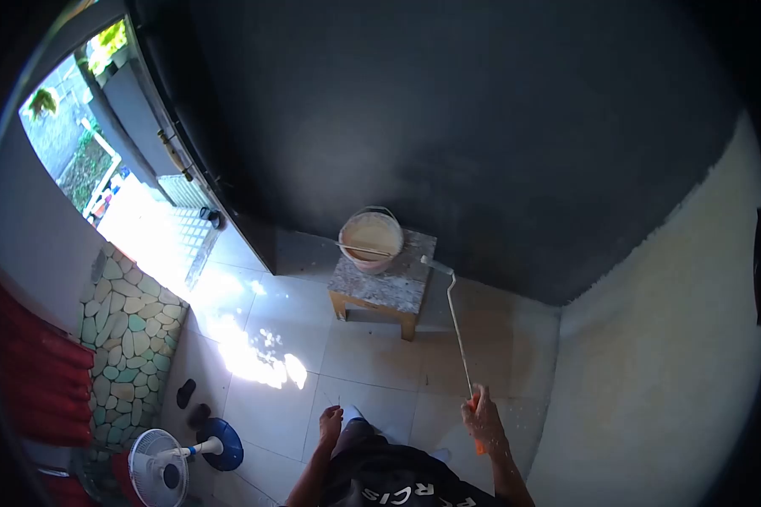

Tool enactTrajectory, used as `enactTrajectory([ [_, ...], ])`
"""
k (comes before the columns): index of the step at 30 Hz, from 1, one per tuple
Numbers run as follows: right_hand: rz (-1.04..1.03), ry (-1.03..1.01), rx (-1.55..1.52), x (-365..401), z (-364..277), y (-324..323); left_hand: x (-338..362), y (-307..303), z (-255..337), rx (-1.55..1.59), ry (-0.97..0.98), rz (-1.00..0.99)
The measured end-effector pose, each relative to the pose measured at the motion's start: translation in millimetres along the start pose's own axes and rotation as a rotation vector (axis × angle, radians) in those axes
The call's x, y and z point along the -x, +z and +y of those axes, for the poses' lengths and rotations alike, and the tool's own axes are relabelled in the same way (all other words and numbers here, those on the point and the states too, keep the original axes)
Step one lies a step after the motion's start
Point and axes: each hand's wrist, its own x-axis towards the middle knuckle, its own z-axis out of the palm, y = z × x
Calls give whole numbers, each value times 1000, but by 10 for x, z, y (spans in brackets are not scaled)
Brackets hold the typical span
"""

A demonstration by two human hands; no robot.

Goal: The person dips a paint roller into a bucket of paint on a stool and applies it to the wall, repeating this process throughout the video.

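**Right hand closed on a paint roller, its head beside the bucket on the desk**

The right hand (482, 416) has a closed grip around the orange handle (480, 444) of a long paint roller (459, 331). From that grip the thin rod runs up and slightly to the left, bends near its top, and ends in a pale roller head (435, 265) beside the right edge of the desk (380, 292). Whether the head touches anything cannot be told.

Beyond the grip and to its left, the bucket (369, 264) stands upright on the low, paint-marked desk, its wire handle raised behind the rim. Pale paint (372, 234) shows inside, and a thin stick (364, 248) lies across the opening.

The left hand (331, 424) is well apart from the grip, to its left, with the fingers curled; whether they hold anything cannot be told.

Ahead of the grip, past the desk, rises a dark wall (499, 135); to the right of the grip is a pale wall (651, 338). Tiled floor (380, 359) spreads below. Far to the left of the grip stand a fan (160, 470) and, near it, a pair of dark slippers (186, 394).
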Motion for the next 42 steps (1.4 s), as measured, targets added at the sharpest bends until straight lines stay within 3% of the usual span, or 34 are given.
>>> enactTrajectory([
  [2,59,-91,76,-88,-28,-307,164,352,26,49,-78,-61],
  [3,21,-91,-6,-380,-911,508,-423,-879,386,-17,-74,0],
  [5,-145,158,-259,-606,-1168,382,-596,-766,554,67,-74,-53],
  [7,-164,145,-272,-899,-1356,330,-903,-728,887,72,-111,-115],
  [9,-216,122,-256,-1036,-1575,247,-1063,-779,1137,314,-193,-179],
  [14,-310,196,-306,-1549,-1856,185,-1649,-599,1815,410,-111,-194],
  [19,-404,74,-29,-2372,-2156,93,-2079,-257,2490,471,-44,-156],
  [22,-603,102,177,-2956,-2577,-108,-2246,-34,2857,537,-107,-307],
  [23,-612,100,184,-3104,-2523,-101,-2367,57,2925,544,-113,-299],
  [25,-427,-371,432,-3397,-2367,-4,-2657,230,3011,702,-235,-342],
  [26,-435,-372,430,-3562,-2365,25,-2801,315,3055,703,-240,-334],
  [28,-716,-207,503,-3834,-2494,91,-3030,465,3167,703,-184,-303],
  [31,-808,-155,604,-4092,-2605,340,-3415,667,3191,663,-183,-194],
  [34,-835,-194,641,-4259,-2868,529,-3797,818,3180,657,-196,-58],
  [40,-775,-82,612,-4419,-2925,1043,-4261,775,3210,792,-302,-70],
  [42,-784,-30,609,-4468,-2998,1138,-4431,711,3245,797,-243,-180],
])
